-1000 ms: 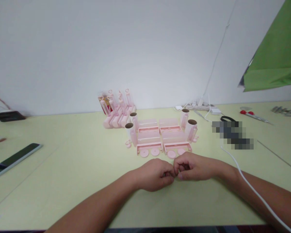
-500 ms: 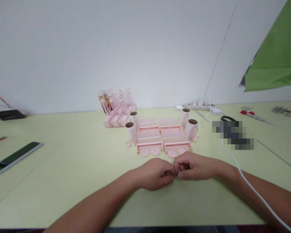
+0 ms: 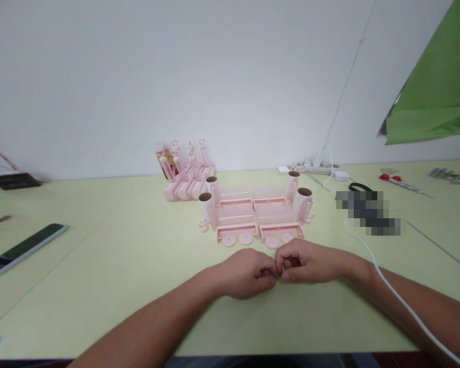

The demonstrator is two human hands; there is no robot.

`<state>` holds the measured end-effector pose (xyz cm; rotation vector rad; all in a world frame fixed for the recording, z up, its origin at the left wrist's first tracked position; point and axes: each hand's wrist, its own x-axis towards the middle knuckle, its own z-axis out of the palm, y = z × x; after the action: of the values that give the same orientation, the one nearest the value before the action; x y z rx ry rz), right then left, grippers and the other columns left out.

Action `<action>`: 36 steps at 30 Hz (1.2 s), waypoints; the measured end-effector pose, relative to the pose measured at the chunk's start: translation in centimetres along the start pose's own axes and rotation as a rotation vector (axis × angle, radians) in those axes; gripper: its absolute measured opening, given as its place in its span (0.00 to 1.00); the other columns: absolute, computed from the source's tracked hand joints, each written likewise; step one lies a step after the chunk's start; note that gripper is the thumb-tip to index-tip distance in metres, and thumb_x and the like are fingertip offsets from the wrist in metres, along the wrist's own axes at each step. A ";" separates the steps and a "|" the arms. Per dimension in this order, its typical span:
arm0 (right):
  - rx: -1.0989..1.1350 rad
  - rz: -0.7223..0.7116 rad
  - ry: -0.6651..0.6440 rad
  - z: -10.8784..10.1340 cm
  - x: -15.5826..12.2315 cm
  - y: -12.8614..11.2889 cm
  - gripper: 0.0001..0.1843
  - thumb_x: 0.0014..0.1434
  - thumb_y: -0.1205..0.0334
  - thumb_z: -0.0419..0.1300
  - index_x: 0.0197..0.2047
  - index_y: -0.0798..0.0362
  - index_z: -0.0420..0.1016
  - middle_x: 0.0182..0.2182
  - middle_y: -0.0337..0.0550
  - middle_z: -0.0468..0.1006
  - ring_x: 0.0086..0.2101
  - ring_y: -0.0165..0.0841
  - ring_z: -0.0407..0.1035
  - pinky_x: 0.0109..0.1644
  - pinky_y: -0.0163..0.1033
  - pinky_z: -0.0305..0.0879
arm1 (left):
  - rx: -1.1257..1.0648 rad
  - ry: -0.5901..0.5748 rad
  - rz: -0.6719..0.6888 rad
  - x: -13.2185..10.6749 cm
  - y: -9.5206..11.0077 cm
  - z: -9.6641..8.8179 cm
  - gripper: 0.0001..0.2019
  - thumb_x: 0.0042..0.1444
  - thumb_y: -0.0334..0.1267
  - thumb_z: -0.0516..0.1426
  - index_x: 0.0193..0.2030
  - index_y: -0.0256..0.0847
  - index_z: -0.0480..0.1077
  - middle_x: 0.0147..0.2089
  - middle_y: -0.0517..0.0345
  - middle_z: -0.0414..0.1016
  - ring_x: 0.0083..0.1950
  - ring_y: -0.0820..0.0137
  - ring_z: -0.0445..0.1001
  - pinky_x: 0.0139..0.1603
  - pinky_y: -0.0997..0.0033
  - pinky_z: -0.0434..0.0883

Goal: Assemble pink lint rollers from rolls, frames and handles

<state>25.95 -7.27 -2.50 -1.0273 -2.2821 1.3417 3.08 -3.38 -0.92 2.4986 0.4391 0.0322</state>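
My left hand rests on the table with its fingers curled in. My right hand lies against it, also curled, and the fingertips of the two touch. Nothing shows in either hand. Just beyond them are several flat pink discs, in front of pink trays with clear curved covers. White rolls with brown cardboard cores stand upright at both sides, with pink handle parts leaning by them. A small pink heart-shaped piece lies at the left of the group.
Several assembled pink roller units stand at the back left by the wall. A phone lies far left. To the right are a power strip, a black ring-shaped item and red-ended tools. A white cable crosses my right forearm.
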 end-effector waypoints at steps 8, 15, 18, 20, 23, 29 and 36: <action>0.058 0.005 -0.009 0.0 -0.1 0.1 0.10 0.61 0.57 0.61 0.38 0.57 0.74 0.24 0.32 0.64 0.24 0.24 0.55 0.26 0.30 0.49 | 0.004 0.004 -0.015 -0.1 0.2 0.0 0.04 0.55 0.33 0.55 0.35 0.39 0.71 0.31 0.62 0.72 0.30 0.75 0.66 0.32 0.77 0.60; 0.052 -0.002 -0.007 0.0 -0.1 -0.1 0.12 0.61 0.56 0.61 0.39 0.57 0.74 0.24 0.33 0.65 0.24 0.24 0.55 0.26 0.30 0.49 | -0.008 0.006 -0.021 -0.1 0.1 0.1 0.04 0.55 0.33 0.54 0.33 0.39 0.70 0.29 0.63 0.70 0.29 0.76 0.64 0.30 0.77 0.58; 0.047 0.018 -0.004 0.0 -0.1 -0.1 0.12 0.61 0.56 0.60 0.39 0.58 0.74 0.24 0.33 0.65 0.24 0.24 0.55 0.26 0.30 0.49 | -0.002 0.006 -0.026 0.0 0.1 0.1 0.04 0.56 0.34 0.54 0.34 0.39 0.70 0.29 0.63 0.71 0.29 0.76 0.65 0.30 0.77 0.58; 0.051 0.027 -0.002 -0.1 -0.1 0.1 0.12 0.61 0.56 0.60 0.39 0.58 0.74 0.24 0.33 0.65 0.24 0.24 0.55 0.26 0.30 0.49 | 0.003 0.005 -0.030 0.0 0.0 0.1 0.04 0.56 0.34 0.54 0.34 0.39 0.70 0.29 0.63 0.71 0.29 0.76 0.66 0.31 0.77 0.59; 0.059 0.033 0.004 -0.2 -0.2 0.3 0.11 0.61 0.56 0.60 0.39 0.58 0.74 0.23 0.33 0.64 0.24 0.24 0.55 0.25 0.30 0.48 | 0.015 0.007 -0.024 0.0 0.0 0.1 0.05 0.56 0.35 0.54 0.35 0.40 0.71 0.31 0.62 0.73 0.30 0.75 0.66 0.32 0.77 0.59; 0.051 0.041 0.008 -0.2 -0.1 0.4 0.12 0.61 0.56 0.60 0.39 0.57 0.75 0.23 0.33 0.65 0.24 0.24 0.56 0.25 0.30 0.49 | 0.045 0.000 -0.017 0.0 -0.1 0.3 0.05 0.56 0.34 0.55 0.36 0.40 0.72 0.33 0.60 0.75 0.31 0.74 0.68 0.33 0.76 0.61; -0.061 -0.101 0.331 -0.1 -0.4 0.4 0.15 0.62 0.52 0.59 0.33 0.55 0.74 0.25 0.39 0.70 0.26 0.28 0.61 0.29 0.34 0.57 | 0.030 0.010 -0.013 0.1 -0.1 0.2 0.09 0.58 0.34 0.56 0.43 0.41 0.74 0.34 0.59 0.77 0.32 0.73 0.70 0.34 0.76 0.63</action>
<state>26.50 -7.34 -2.76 -1.0493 -2.1049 0.9849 3.13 -3.39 -1.20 2.5258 0.4630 0.0329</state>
